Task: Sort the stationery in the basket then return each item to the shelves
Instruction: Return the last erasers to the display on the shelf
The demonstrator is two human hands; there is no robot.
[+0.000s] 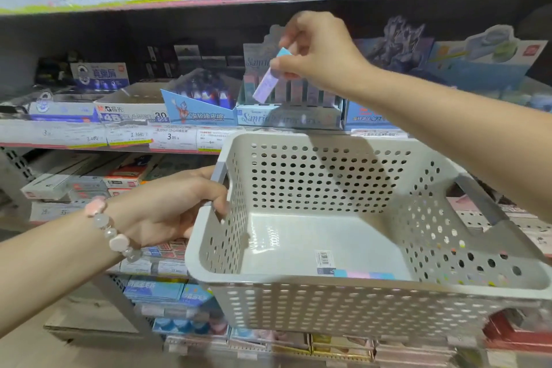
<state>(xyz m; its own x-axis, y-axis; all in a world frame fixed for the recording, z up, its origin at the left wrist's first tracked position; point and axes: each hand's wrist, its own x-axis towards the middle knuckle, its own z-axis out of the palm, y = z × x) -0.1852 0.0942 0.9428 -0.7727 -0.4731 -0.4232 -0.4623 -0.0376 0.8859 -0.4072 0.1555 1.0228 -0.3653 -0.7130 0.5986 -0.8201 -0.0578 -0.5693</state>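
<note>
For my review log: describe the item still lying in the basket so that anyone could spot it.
The left hand holds a perforated grey basket. On its floor at the near wall lies a flat pastel strip, banded blue, pink and purple, the only item inside apart from a barcode sticker.

Her left hand [176,203] reaches in from the lower left, forearm angled upward, fingers curled tight in a grip, a beaded bracelet [110,227] on the wrist. Her right arm stretches in from the right, raised higher; the right hand [316,51] hangs bent at the wrist, fingertips pinching downward
</note>
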